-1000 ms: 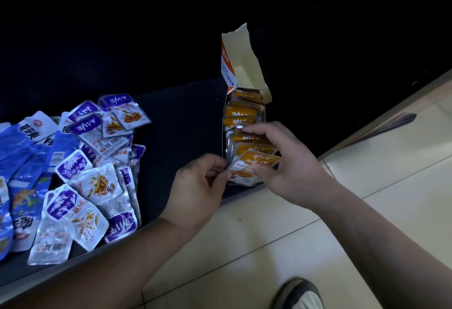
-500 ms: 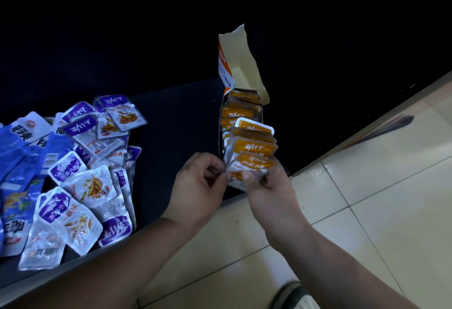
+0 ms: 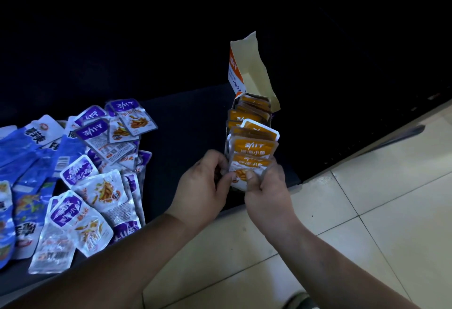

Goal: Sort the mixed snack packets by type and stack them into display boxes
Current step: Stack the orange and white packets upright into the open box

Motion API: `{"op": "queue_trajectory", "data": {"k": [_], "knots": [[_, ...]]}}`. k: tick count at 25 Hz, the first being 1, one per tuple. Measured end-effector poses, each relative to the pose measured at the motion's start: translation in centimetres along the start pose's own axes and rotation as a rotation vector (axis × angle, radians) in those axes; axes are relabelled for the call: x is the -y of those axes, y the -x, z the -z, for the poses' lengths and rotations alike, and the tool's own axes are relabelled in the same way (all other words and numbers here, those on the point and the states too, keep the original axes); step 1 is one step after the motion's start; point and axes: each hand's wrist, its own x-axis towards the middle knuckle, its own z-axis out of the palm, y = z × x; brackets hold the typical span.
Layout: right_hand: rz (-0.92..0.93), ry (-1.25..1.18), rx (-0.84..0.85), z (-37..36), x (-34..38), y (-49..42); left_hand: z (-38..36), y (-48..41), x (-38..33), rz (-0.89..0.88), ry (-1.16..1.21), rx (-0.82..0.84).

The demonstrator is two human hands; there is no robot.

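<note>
A narrow display box with its torn flap raised stands on the dark surface, filled with a row of orange snack packets. My left hand pinches the left edge of the nearest orange packet at the box's front end. My right hand grips the same packet from the right, thumb on its face. A heap of purple packets and blue packets lies at the left.
The dark surface ends at an edge just below my hands. Beyond it is a pale tiled floor, with a shoe tip at the bottom. The background is black and unreadable.
My right hand came off the top of the packet row and dropped to the near end, where it now holds the front packet. The left hand stayed in place.
</note>
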Motion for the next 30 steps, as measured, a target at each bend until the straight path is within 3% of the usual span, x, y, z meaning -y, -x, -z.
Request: {"op": "queue_trajectory", "data": {"k": [5, 13, 19, 21, 23, 26, 30], "knots": [[0.005, 0.151, 0.008, -0.1, -1.0, -1.0, 0.0, -0.7, 0.1, -0.011, -0.017, 0.000], [0.034, 0.174, 0.000, 1.0, -1.7, -0.4, 0.2, -0.4, 0.6, -0.010, -0.110, 0.019], [-0.184, -0.176, 0.079, -1.7, -1.3, 0.5, -0.7, 0.6, 0.1, -0.108, -0.490, -0.011], [-0.202, -0.312, 0.094, -2.4, -1.3, 0.4, -1.2, 1.2, -0.6, -0.017, -0.577, 0.027], [-0.145, -0.304, 0.089, -2.1, -1.6, 0.6, -1.4, 1.1, -1.1, 0.126, -0.561, 0.107], [-0.051, -0.300, 0.080, 0.2, -2.5, 0.4, -0.9, 0.8, -0.7, 0.066, -0.475, 0.086], [-0.081, -0.443, 0.124, 2.1, -2.8, -0.1, 0.8, 0.2, -0.8, -0.034, -0.285, 0.004]]}}
